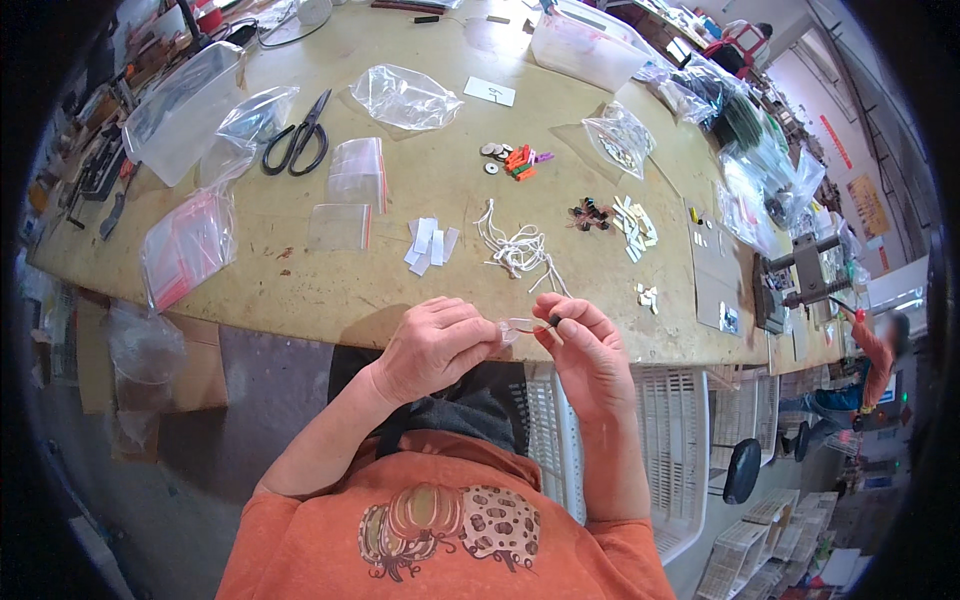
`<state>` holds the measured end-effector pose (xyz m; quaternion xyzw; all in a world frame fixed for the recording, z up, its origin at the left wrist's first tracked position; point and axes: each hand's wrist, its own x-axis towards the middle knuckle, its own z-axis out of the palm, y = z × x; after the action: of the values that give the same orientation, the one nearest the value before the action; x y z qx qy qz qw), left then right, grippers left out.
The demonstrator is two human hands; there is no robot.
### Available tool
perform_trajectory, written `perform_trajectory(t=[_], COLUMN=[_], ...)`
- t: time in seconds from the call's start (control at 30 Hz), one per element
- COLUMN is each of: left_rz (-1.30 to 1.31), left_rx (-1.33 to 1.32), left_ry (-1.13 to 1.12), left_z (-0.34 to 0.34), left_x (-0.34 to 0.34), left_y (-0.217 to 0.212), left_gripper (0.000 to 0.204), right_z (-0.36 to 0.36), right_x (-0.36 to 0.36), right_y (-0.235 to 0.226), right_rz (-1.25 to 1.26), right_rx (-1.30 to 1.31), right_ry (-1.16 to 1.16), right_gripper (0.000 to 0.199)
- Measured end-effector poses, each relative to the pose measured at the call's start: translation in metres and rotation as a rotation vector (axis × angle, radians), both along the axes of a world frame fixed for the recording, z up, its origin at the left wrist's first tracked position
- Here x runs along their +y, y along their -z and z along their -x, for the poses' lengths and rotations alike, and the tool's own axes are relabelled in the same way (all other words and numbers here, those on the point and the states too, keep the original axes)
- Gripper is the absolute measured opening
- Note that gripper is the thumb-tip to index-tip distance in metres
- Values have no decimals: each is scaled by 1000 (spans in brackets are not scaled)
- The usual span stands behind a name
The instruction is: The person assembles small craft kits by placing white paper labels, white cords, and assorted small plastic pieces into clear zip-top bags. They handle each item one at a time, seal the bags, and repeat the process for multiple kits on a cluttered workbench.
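My left hand (440, 345) is closed on one end of a small clear plastic piece (513, 327), just off the table's front edge. Thumb and fingers of my right hand (590, 355) pinch a small black part (554, 320) at the other end of the clear piece. Whether the two are joined cannot be made out. Beyond my hands lie a tangle of white cords (515, 248) and a group of white strips (430, 246). Farther right are small black parts with thin wires (590, 214) and pale rectangular pieces (634, 226).
On the table (300, 270) lie black scissors (298, 140), zip bags (357, 172), coloured pieces (520, 162), round discs (491, 168) and a clear bag (405, 97). Clear bins (185, 115) stand at the far edges. White crates (672, 440) are below; a metal clamp (805, 272) stands right.
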<state>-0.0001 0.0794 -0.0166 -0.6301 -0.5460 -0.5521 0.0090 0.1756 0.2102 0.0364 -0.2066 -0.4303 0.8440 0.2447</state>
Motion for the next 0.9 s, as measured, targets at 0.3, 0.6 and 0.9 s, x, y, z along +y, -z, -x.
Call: perform_trajectory(t=[0.3, 0.6, 0.9], left_rz=[18, -15, 33], left_rx=[70, 50, 65], left_ry=[-17, 17, 83], left_z=[-2, -4, -6], left_x=[-4, -3, 4], left_y=[-8, -7, -5], left_gripper=[13, 14, 12], right_z=[6, 10, -7], right_x=[-6, -8, 2], right_y=[0, 5, 2], right_rz=[-302, -1415, -1590], right_rx=[-154, -356, -336], right_ry=[-12, -27, -272], right_gripper=[13, 18, 19])
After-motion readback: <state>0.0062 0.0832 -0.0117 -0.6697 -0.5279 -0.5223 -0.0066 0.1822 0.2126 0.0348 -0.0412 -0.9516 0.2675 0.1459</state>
